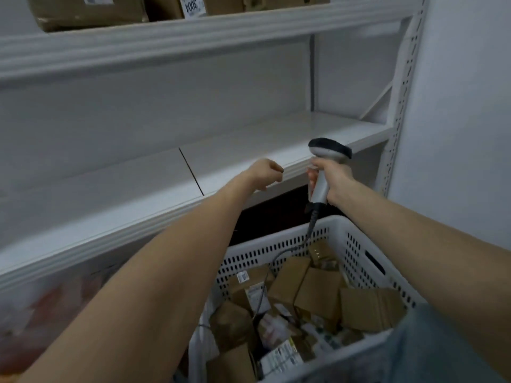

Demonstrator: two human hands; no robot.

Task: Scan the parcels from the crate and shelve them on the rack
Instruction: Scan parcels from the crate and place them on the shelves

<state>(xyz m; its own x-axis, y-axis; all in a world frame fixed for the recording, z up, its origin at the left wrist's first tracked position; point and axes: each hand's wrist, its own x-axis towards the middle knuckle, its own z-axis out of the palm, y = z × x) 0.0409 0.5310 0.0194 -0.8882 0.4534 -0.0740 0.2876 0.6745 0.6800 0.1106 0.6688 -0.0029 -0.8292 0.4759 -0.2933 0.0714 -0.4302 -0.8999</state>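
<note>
Your right hand [338, 180] grips the scanner [320, 186] by its handle, upright, above the crate [356, 246]. Your left hand [265, 172] is clenched on nothing at the rack [276, 145] shelf edge. Below both arms the parcels [318, 291] lie piled in the crate, the scanner's cable trailing among them

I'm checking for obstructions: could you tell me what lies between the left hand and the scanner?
In the head view, only the bare shelf edge shows between the left hand and the scanner, which the right hand grips.
</note>
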